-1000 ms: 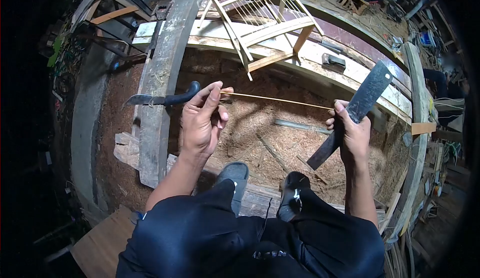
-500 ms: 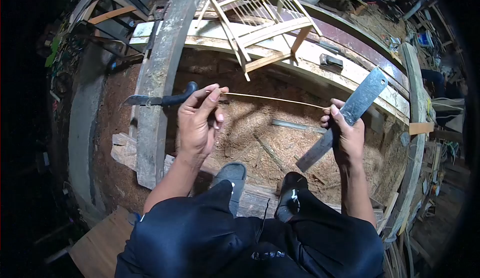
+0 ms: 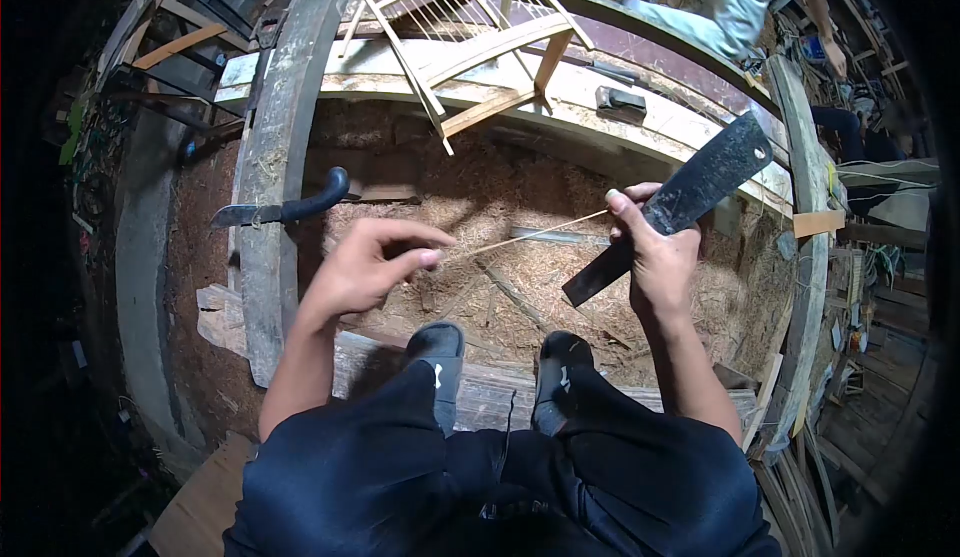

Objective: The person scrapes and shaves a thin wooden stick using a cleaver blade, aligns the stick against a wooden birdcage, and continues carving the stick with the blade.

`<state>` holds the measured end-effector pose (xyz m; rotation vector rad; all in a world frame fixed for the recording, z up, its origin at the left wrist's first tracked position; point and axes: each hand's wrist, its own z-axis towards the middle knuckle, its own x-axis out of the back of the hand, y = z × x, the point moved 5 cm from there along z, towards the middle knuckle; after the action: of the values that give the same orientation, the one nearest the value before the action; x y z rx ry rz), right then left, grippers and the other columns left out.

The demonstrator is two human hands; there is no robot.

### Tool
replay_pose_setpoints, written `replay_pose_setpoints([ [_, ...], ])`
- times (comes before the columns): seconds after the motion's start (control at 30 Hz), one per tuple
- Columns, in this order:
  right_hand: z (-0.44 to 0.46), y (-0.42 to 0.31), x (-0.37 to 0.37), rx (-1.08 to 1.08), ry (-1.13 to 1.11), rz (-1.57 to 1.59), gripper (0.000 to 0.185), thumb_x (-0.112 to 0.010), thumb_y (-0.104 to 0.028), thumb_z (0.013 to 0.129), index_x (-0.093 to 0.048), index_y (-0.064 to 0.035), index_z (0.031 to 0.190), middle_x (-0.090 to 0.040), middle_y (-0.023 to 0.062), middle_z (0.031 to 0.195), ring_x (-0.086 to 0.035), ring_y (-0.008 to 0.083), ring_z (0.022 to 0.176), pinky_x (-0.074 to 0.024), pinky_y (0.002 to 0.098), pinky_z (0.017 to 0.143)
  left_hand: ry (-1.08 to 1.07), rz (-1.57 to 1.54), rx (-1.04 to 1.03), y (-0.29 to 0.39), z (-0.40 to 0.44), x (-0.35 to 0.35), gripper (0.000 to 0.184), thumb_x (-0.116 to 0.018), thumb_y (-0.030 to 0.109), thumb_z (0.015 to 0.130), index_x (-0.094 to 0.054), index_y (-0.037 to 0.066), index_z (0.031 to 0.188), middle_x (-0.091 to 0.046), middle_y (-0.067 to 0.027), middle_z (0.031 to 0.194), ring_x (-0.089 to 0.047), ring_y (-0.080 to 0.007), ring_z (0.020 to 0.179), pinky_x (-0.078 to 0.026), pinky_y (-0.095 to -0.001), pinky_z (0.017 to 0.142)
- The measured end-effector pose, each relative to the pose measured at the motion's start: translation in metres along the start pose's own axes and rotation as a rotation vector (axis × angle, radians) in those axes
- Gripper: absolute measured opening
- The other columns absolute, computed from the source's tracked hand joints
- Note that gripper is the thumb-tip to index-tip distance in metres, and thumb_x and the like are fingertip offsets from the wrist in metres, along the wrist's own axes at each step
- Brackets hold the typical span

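My left hand is open, thumb and index finger apart, close to the left end of a thin bamboo-like stick. Whether the fingertips touch the stick is hard to tell. My right hand is closed around a flat dark metal plate with a hole near its upper end, and the stick's right end meets its thumb and fingertips. The plate slants from upper right to lower left. To the left, a knife with a curved black handle rests across a wooden beam.
A slatted wooden frame leans on the pale plank ahead, with a small dark block-like tool beside it. Wood shavings cover the ground, where a metal strip lies. Another person's leg shows at upper right.
My left hand has let go of the stick's left end and moved down and left, its fingers spreading. The stick now tilts down to the left. The other person has shifted right.
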<state>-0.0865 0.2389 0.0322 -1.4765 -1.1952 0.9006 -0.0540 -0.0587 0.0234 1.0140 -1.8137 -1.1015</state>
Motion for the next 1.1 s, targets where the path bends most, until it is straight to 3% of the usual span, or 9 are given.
replay_pose_setpoints([
  [0.13,-0.013,0.001,-0.017,-0.008,-0.087,-0.135,0.017,-0.077,-0.01,0.084,-0.066,0.0009,0.092,-0.065,0.0029,0.075,-0.06,0.0082,0.064,-0.0485,0.0226,0.06,-0.199,0.0,0.001,0.006,0.014,-0.041,0.024,-0.065,0.014,0.094,-0.07,0.007,0.116,-0.069,-0.0025,0.079,-0.059,-0.0063,0.068,-0.047,-0.0238,0.059],
  [0.47,-0.021,0.007,-0.038,-0.084,-0.302,0.013,0.024,-0.065,-0.017,0.095,-0.064,0.0056,0.104,-0.067,0.0088,0.082,-0.063,0.0115,0.064,-0.0505,0.0251,0.056,-0.091,-0.428,0.093,0.026,0.026,-0.068,0.025,-0.062,0.013,0.096,-0.066,0.002,0.118,-0.062,0.0003,0.067,-0.047,-0.0014,0.051,-0.034,-0.0182,0.045],
  [0.57,-0.017,0.025,-0.033,-0.318,-0.234,0.251,0.048,-0.051,-0.037,0.102,-0.052,0.0069,0.121,-0.063,0.0121,0.082,-0.062,0.0159,0.059,-0.0506,0.0282,0.051,-0.068,-0.486,0.121,0.023,0.025,-0.069,0.026,-0.062,0.012,0.096,-0.065,0.002,0.119,-0.061,-0.0002,0.066,-0.045,-0.0011,0.049,-0.031,-0.0183,0.044],
  [0.73,-0.017,0.053,-0.025,-0.735,-0.185,0.523,0.056,-0.033,-0.047,0.104,-0.05,0.0054,0.116,-0.059,0.0152,0.085,-0.06,0.0205,0.067,-0.0552,0.0356,0.063,-0.052,-0.557,0.162,0.022,0.023,-0.068,0.026,-0.061,0.013,0.096,-0.065,0.003,0.121,-0.061,0.0007,0.067,-0.045,-0.0005,0.05,-0.03,-0.0176,0.043],
  [0.83,-0.016,0.042,-0.026,-0.524,-0.168,0.52,0.056,-0.023,-0.042,0.107,-0.05,0.0055,0.117,-0.06,0.0148,0.086,-0.059,0.0197,0.065,-0.0536,0.036,0.066,-0.059,-0.579,0.152,0.024,0.024,-0.067,0.027,-0.062,0.014,0.097,-0.065,0.005,0.122,-0.061,0.0018,0.067,-0.046,0.0004,0.051,-0.031,-0.017,0.043],
  [0.87,-0.015,0.042,-0.021,-0.416,-0.377,0.423,0.051,-0.025,-0.039,0.107,-0.052,0.0037,0.116,-0.059,0.0139,0.089,-0.058,0.0173,0.065,-0.0521,0.034,0.066,-0.071,-0.584,0.139,0.026,0.024,-0.066,0.027,-0.062,0.013,0.096,-0.065,0.005,0.122,-0.061,0.0021,0.067,-0.046,0.0004,0.051,-0.032,-0.017,0.043],
  [0.93,-0.021,0.013,-0.019,-0.149,-0.347,0.123,0.044,-0.031,-0.033,0.107,-0.055,0.0039,0.116,-0.058,0.0128,0.094,-0.057,0.0138,0.066,-0.0493,0.0298,0.063,-0.059,-0.589,0.149,0.028,0.024,-0.066,0.027,-0.062,0.012,0.096,-0.065,0.005,0.123,-0.06,0.0021,0.067,-0.046,-0.0001,0.051,-0.032,-0.0172,0.043],
  [1.03,-0.034,-0.028,-0.023,0.673,-0.337,-0.354,0.028,-0.061,-0.011,0.092,-0.067,-0.0011,0.118,-0.058,0.0106,0.099,-0.06,0.015,0.07,-0.0486,0.0254,0.061,-0.044,-0.633,0.16,0.027,0.024,-0.066,0.026,-0.063,0.01,0.095,-0.065,0.005,0.12,-0.06,0.0013,0.066,-0.046,-0.0016,0.05,-0.032,-0.0179,0.043],
  [1.1,-0.046,-0.032,-0.033,0.747,-0.431,-0.343,0.036,-0.073,0.003,0.078,-0.07,-0.0035,0.113,-0.059,0.012,0.1,-0.064,0.017,0.076,-0.0518,0.0277,0.064,0.006,-0.65,0.173,0.021,0.021,-0.066,0.015,-0.062,0.007,0.094,-0.065,0.002,0.108,-0.06,-0.0025,0.066,-0.048,-0.0047,0.048,-0.033,-0.0197,0.041],
])
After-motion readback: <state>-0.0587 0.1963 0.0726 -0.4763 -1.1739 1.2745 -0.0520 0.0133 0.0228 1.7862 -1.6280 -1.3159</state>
